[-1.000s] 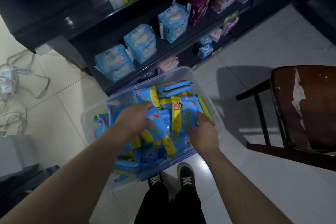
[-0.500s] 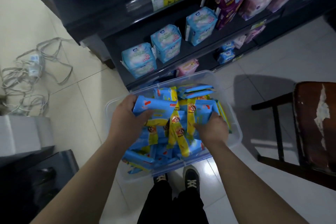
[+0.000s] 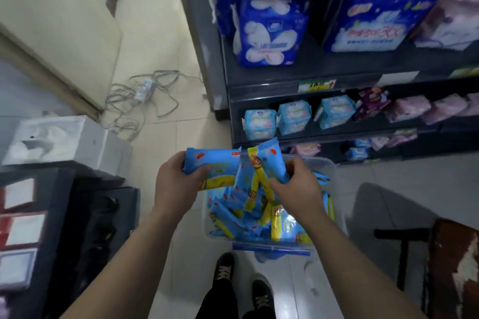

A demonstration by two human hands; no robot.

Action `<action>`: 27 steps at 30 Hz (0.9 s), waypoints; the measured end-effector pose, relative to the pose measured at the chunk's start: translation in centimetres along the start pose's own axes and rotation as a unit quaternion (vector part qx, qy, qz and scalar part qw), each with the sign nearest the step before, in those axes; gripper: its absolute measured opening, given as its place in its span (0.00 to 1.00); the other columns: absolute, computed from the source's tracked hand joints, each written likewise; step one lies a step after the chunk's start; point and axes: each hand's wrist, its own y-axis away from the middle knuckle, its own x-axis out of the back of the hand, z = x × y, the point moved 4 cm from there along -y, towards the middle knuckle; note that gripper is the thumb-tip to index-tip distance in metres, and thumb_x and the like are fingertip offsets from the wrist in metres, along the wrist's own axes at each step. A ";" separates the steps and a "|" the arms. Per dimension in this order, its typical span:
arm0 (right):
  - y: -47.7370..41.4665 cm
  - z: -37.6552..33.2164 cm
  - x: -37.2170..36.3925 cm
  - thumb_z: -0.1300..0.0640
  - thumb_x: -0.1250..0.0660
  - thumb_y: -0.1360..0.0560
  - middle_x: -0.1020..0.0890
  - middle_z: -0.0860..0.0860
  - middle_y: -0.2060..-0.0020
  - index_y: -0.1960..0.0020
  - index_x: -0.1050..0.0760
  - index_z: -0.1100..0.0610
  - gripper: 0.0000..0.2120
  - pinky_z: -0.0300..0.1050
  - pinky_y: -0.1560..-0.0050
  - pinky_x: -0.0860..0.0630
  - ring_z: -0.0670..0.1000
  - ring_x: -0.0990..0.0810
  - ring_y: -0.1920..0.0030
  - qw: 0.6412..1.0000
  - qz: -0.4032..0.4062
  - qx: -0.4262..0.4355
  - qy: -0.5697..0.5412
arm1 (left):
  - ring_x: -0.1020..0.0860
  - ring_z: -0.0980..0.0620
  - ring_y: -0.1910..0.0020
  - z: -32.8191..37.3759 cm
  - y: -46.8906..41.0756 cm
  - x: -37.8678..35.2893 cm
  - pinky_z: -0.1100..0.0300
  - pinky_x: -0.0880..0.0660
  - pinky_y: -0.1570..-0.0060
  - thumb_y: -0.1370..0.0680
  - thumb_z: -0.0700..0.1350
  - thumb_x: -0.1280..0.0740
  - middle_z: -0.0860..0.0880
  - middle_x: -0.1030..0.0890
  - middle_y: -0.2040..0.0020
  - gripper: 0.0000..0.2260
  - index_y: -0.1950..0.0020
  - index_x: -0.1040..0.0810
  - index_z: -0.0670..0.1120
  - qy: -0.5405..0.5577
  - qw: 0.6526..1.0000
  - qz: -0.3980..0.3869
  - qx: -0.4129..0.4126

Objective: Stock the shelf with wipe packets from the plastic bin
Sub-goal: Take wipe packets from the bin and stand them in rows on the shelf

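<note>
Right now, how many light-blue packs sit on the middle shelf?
3, in a row at its left end: left pack, middle pack, right pack. Others may hide behind.

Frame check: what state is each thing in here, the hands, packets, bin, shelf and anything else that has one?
Left hand: grips a wipe packet.
Wipe packet: held flat above the bin's left edge.
Right hand: grips a second packet.
Second packet: held tilted above the bin.
Plastic bin: uncovered, many packets inside.
Shelf: stocked with other packs.
Cables: tangled on the floor.

Bare shelf [image 3: 315,68] beside blue pack [image 3: 268,33].
</note>
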 end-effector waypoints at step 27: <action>34.3 -37.8 -14.5 0.60 0.29 0.32 0.24 0.45 0.65 0.57 0.30 0.53 0.11 0.33 0.69 0.33 0.45 0.26 0.66 0.785 -0.323 0.526 -0.061 | 0.21 0.58 0.61 -6.6 39.8 39.7 0.63 0.24 0.58 0.24 0.39 0.32 0.55 0.19 0.58 0.06 0.52 0.22 0.50 0.155 0.749 0.643 0.028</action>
